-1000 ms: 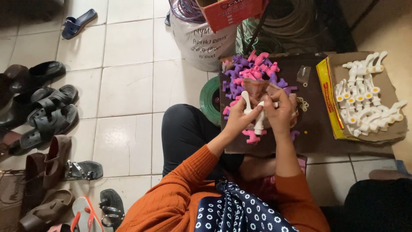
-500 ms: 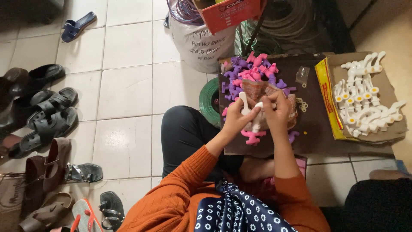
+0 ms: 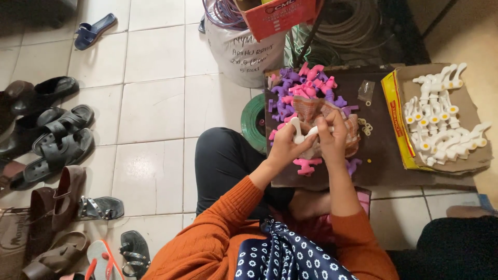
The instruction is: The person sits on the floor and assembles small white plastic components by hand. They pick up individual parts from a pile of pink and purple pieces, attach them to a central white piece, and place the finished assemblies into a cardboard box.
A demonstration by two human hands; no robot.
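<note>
Little changed since a second ago: left hand [image 3: 288, 149] and right hand [image 3: 332, 136] still pinching one white plastic tap [image 3: 301, 133] between them, centre-right of frame, over the pink and purple taps [image 3: 295, 91] on the dark board [image 3: 384, 155]; fitting work evidently ongoing.

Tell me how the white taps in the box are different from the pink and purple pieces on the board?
The white taps are all one colour; the pink and purple pieces are two bright colours mixed. The white taps lie in an open cardboard box; the pink and purple pieces sit loose in a heap on the dark board. The white taps look longer, the coloured pieces stubbier. Both look like plastic. The left hand holds one white tap, the right hand touching it.
</note>
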